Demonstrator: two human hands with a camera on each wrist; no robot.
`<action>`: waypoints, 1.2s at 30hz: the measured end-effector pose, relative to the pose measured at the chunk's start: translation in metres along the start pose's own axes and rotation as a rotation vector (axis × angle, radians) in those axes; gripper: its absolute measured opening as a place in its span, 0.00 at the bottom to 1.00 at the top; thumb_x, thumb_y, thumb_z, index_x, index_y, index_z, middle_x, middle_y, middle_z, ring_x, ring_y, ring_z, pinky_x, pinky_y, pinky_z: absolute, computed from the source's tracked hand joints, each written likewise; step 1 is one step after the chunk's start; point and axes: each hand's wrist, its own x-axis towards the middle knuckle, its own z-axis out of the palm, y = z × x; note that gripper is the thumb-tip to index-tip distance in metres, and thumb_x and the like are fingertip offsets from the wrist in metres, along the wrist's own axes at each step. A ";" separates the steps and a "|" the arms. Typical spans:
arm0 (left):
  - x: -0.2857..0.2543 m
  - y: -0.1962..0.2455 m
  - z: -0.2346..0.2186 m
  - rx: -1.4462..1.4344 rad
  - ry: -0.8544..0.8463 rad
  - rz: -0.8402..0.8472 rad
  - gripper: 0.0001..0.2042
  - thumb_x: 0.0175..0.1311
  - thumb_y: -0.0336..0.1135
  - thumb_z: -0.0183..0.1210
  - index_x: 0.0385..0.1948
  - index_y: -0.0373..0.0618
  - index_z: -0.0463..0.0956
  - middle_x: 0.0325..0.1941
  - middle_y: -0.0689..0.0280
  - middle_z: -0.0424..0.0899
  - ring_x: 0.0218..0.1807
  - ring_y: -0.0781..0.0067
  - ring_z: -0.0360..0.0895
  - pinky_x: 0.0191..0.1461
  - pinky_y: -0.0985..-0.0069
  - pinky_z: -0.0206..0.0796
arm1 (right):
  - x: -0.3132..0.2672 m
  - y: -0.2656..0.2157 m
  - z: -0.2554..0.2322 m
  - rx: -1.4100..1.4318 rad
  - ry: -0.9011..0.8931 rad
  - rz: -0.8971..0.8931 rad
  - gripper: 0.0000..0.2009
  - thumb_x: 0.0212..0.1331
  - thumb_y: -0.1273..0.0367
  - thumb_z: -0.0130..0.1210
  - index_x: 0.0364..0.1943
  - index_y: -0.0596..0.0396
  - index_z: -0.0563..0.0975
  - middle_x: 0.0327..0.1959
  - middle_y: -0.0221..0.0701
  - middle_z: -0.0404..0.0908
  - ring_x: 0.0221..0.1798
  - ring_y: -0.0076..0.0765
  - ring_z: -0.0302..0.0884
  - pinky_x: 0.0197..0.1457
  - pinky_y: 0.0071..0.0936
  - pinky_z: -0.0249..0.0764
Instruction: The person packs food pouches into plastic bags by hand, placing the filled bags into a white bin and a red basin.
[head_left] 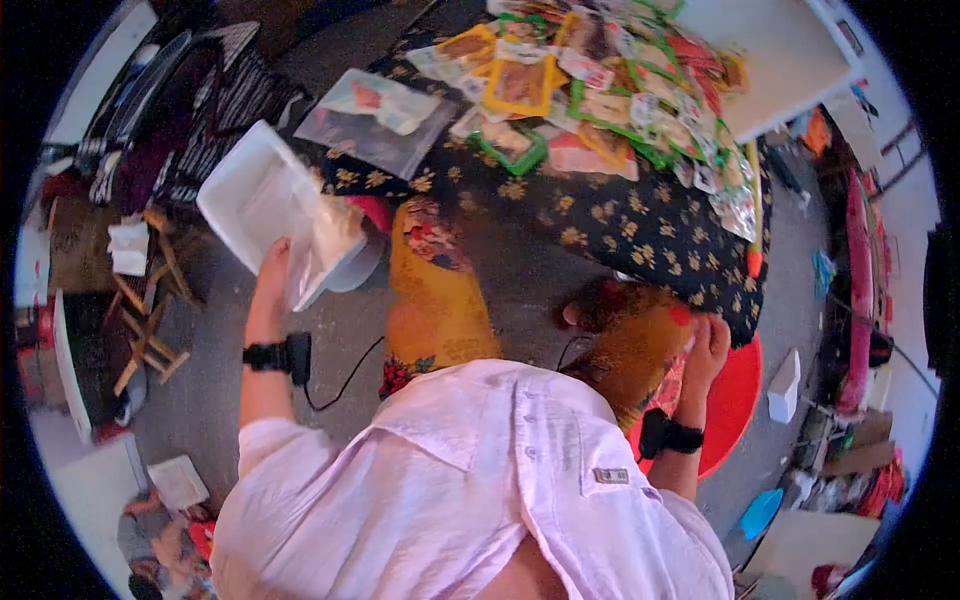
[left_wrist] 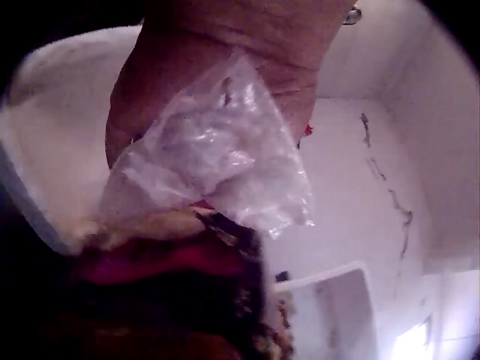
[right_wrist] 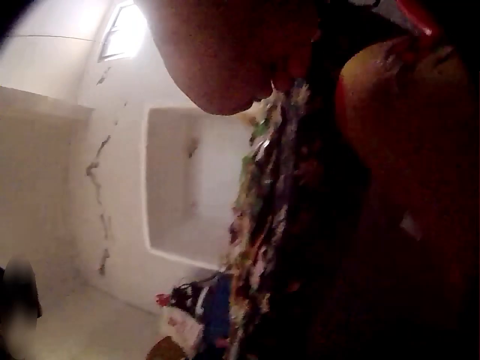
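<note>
At the left of the head view, the left hand (head_left: pixel 275 270) is at the near edge of a white tub (head_left: pixel 235 195) that tilts beside the table. Clear plastic (left_wrist: pixel 217 150) hangs against this hand (left_wrist: pixel 225 67) in the left wrist view; its fingertips are hidden. Pale contents (head_left: pixel 335 235) lie at the tub's right side. The right hand (head_left: pixel 708 345) rests near the right knee, above a red basin (head_left: pixel 735 410); its fingers look loosely bent, with nothing seen in them. The right wrist view shows this hand (right_wrist: pixel 232 52) dark and close up.
A table with a black flowered cloth (head_left: pixel 600 220) bears many colourful food packets (head_left: pixel 520 85), a clear bag (head_left: pixel 380 120) and a large white container (head_left: pixel 780 50). A folding wooden stand (head_left: pixel 150 310) is at the left. A black cable (head_left: pixel 345 385) crosses the floor.
</note>
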 end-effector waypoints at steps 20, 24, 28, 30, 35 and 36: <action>-0.046 0.039 0.231 -0.603 -1.149 -0.314 0.15 0.54 0.41 0.46 0.38 0.41 0.67 0.43 0.57 0.70 0.44 0.58 0.68 0.49 0.62 0.60 | 0.024 -0.124 0.084 1.373 -0.636 0.638 0.03 0.48 0.74 0.49 0.28 0.55 0.70 0.23 0.25 0.71 0.24 0.22 0.69 0.26 0.18 0.67; -0.043 0.065 0.239 -0.642 -0.904 -0.295 0.20 0.57 0.51 0.39 0.38 0.43 0.67 0.39 0.58 0.72 0.41 0.60 0.71 0.44 0.63 0.64 | 0.045 -0.114 0.082 1.119 -0.515 0.528 0.02 0.47 0.74 0.49 0.26 0.55 0.70 0.19 0.25 0.70 0.19 0.20 0.65 0.19 0.16 0.62; -0.020 0.062 0.243 -0.387 -0.724 -0.034 0.14 0.54 0.42 0.47 0.36 0.42 0.66 0.30 0.64 0.75 0.31 0.69 0.73 0.35 0.74 0.65 | 0.058 -0.114 0.089 0.972 -0.388 0.456 0.04 0.46 0.72 0.50 0.25 0.57 0.69 0.17 0.25 0.69 0.17 0.21 0.64 0.18 0.17 0.60; -0.011 0.060 0.251 0.006 -0.524 0.272 0.11 0.53 0.35 0.49 0.36 0.42 0.66 0.27 0.66 0.74 0.27 0.72 0.72 0.31 0.77 0.64 | 0.061 -0.111 0.097 0.931 -0.341 0.455 0.04 0.47 0.72 0.49 0.24 0.57 0.69 0.17 0.25 0.69 0.17 0.22 0.64 0.18 0.18 0.60; -0.020 0.080 0.267 0.753 -0.045 0.826 0.16 0.46 0.30 0.49 0.39 0.37 0.66 0.28 0.58 0.72 0.31 0.59 0.70 0.35 0.71 0.62 | 0.065 -0.108 0.112 0.838 -0.349 0.399 0.04 0.46 0.72 0.49 0.23 0.57 0.70 0.17 0.26 0.69 0.18 0.21 0.64 0.19 0.19 0.60; -0.020 0.079 0.273 0.755 0.004 0.993 0.15 0.45 0.30 0.49 0.38 0.38 0.66 0.29 0.58 0.72 0.33 0.58 0.69 0.36 0.70 0.61 | 0.066 -0.113 0.110 0.788 -0.336 0.388 0.05 0.46 0.71 0.49 0.24 0.58 0.70 0.17 0.26 0.69 0.18 0.21 0.63 0.19 0.19 0.60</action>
